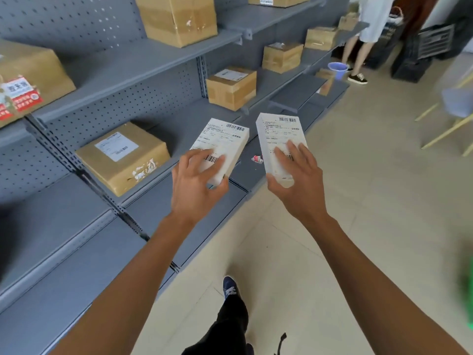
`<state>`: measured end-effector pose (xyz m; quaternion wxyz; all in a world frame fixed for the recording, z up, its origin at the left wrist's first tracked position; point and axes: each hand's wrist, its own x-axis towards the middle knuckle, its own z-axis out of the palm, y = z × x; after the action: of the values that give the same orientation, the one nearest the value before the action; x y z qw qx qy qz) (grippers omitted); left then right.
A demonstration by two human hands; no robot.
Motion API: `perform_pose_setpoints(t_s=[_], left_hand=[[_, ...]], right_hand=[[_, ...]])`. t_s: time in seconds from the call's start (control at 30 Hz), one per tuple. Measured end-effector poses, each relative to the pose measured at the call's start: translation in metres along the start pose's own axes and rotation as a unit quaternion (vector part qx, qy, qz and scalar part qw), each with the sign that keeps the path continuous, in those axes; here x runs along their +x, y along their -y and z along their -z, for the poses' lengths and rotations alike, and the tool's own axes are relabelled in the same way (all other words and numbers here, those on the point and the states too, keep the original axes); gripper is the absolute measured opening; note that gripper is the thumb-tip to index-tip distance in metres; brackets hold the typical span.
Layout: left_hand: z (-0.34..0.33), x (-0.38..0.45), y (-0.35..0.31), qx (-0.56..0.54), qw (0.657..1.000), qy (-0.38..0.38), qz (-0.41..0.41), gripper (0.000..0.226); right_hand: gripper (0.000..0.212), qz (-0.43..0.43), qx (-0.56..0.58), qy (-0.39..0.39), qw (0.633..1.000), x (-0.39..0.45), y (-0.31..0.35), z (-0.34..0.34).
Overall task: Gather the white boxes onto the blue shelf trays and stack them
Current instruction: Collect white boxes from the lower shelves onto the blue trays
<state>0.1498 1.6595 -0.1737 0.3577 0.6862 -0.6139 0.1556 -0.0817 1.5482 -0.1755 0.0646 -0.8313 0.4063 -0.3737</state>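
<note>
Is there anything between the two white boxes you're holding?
Nothing held: in the head view, left white box and right white box are apart; through the gap show shelf tray and a scrap.

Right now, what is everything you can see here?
White boxes: two, white, labelled, one in each hand.
Cardboard boxes: at least seven, brown, on the shelves.
Shelves: blue-grey, several tiers, left.
Bucket: one, blue, on the floor far back.
Chair: one, pale seat, right.
Another person: one, standing far back.
Left hand: holds the left box.
Right hand: holds the right box.
</note>
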Motion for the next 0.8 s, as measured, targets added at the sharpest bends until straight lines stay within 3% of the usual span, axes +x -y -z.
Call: perform_pose_setpoints(t_s=[0.43, 0.8], left_hand=[[-0.134, 0.147, -0.005, -0.087, 0.994, 0.022, -0.058, 0.039], [-0.249, 0.242, -0.048, -0.156, 0.974, 0.054, -0.153, 0.037]], right_hand=[[0.058, -0.071, -0.073, 0.020, 0.995, 0.110, -0.116, 0.008], [0.057, -0.176, -0.095, -0.019, 0.980, 0.145, -0.211, 0.021]])
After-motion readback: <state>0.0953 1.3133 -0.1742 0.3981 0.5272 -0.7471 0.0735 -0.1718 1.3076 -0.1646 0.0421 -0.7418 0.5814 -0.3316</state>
